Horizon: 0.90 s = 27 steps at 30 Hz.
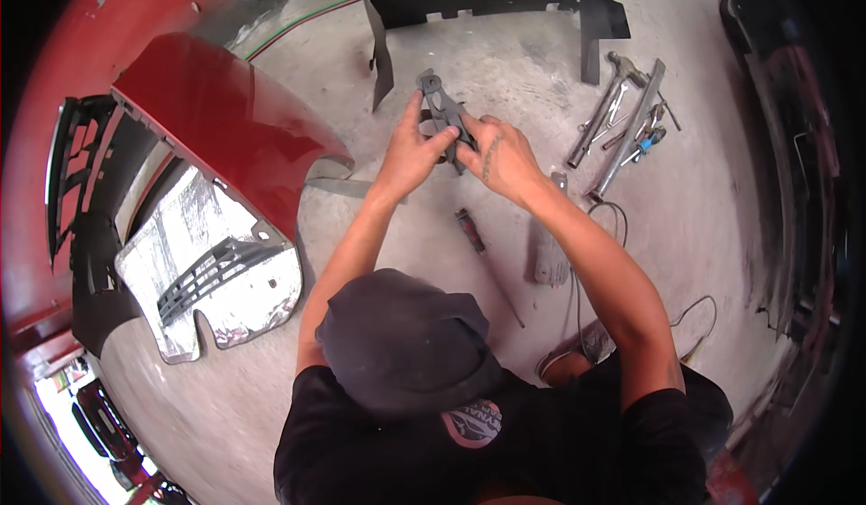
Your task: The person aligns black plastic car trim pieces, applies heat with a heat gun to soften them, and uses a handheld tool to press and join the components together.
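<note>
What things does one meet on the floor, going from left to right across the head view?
Black grille → red bumper cover → left hand → dark plastic part held in both hands → right hand → hammer → long metal bar.

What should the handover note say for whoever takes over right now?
Left hand: gripping the small dark plastic part, thumb across it.
Right hand: pinching the same part from the other side, held above the concrete floor.
Nearby: screwdriver on the floor below the hands, hammer and loose tools to the right, red bumper to the left, black trim panel ahead.
Done: part picked up.
Left: unclear from this view; part not fitted to anything.
</note>
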Available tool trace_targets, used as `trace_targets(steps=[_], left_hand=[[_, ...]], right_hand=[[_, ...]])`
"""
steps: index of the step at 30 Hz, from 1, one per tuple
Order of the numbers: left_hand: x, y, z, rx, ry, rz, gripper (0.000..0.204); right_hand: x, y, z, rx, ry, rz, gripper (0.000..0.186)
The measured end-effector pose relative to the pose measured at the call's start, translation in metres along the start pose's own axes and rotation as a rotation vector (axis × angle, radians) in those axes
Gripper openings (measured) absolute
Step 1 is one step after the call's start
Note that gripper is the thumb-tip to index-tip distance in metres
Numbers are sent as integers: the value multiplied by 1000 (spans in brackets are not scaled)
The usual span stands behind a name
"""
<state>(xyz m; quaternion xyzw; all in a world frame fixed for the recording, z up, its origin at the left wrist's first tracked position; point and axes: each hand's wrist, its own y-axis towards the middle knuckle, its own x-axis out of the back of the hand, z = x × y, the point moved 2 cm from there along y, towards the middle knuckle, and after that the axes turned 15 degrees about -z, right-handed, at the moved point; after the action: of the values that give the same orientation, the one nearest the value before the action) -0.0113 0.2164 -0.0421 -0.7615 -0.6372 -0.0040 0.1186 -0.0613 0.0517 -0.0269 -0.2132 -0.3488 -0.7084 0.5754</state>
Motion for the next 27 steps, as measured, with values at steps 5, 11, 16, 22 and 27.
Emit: trace_targets(steps=[5,11,16,22,27], left_hand=[[-12,-14,-6,19,-289,-123,62],[-30,-18,32,230,-461,-243,46],[-33,6,76,424,-679,-211,47],[-40,50,92,381,-747,-159,60],[7,71,141,-196,476,-802,79]], right_hand=[[2,-9,11,75,-166,26,46],[2,-20,2,192,-361,211,49],[-4,-29,-19,220,-403,251,51],[1,-27,-52,97,-374,103,54],[14,-46,-89,10,-359,117,50]])
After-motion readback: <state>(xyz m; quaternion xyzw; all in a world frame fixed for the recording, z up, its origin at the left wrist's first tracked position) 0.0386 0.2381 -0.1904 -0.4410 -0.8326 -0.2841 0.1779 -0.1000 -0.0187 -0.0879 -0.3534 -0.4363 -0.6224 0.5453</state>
